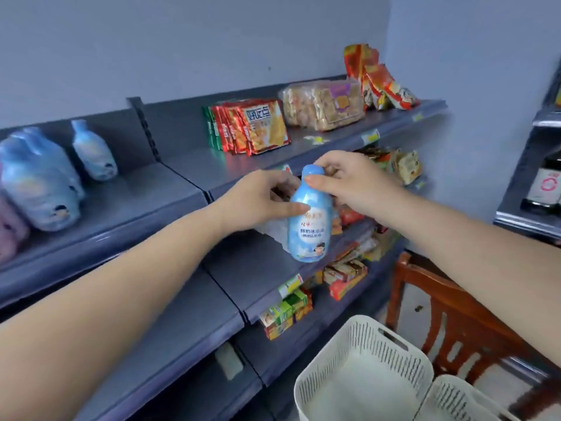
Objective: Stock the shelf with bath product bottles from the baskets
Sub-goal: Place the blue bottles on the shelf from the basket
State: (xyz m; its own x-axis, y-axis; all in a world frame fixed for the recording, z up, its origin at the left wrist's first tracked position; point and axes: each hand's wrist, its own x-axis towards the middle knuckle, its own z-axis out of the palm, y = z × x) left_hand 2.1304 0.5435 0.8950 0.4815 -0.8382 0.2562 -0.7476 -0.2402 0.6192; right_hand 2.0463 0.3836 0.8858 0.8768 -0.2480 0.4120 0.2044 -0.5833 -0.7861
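left hand (258,199) fingers grasping blue bottle (309,220) body, right hand (343,177) fingers pinching its cap.

Soft, even, bluish indoor light; overall slightly blurred, with wide-angle bending and smearing toward the edges.

left hand (261,199) gripping | right hand (340,177) pinching | both arms outstretched

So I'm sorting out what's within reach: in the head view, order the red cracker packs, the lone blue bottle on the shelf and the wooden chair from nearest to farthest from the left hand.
1. Red cracker packs: top shelf, just above and behind the left hand.
2. Lone blue bottle: same shelf, further left.
3. Wooden chair: low at the right, beyond the baskets.
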